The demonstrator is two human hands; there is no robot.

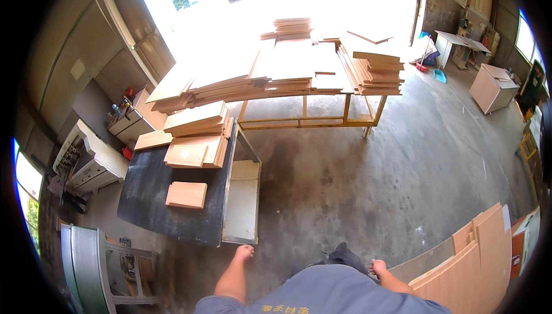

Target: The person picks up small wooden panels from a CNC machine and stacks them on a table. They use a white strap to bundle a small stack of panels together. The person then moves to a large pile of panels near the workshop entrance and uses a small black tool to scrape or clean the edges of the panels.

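Note:
My left hand (pixel 244 252), its fingers curled with nothing seen in them, hangs by the near corner of a black-topped table (pixel 146 182). On that table a small stack of wooden boards (pixel 187 194) lies nearest to me, with a larger stack of wooden panels (pixel 195 148) behind it. At my other side my right hand (pixel 378 267) is also curled, and no object shows in it. It is nearest to large wooden sheets (pixel 454 274) at the lower right. Neither hand touches any of the boards.
Beyond the black table a yellow-framed workbench (pixel 305 123) carries many stacked boards. A metal-framed machine (pixel 89 268) stands at the lower left. Concrete floor (pixel 345 182) stretches ahead. A wooden cabinet (pixel 493 88) and a blue dustpan (pixel 440 76) are at the far right.

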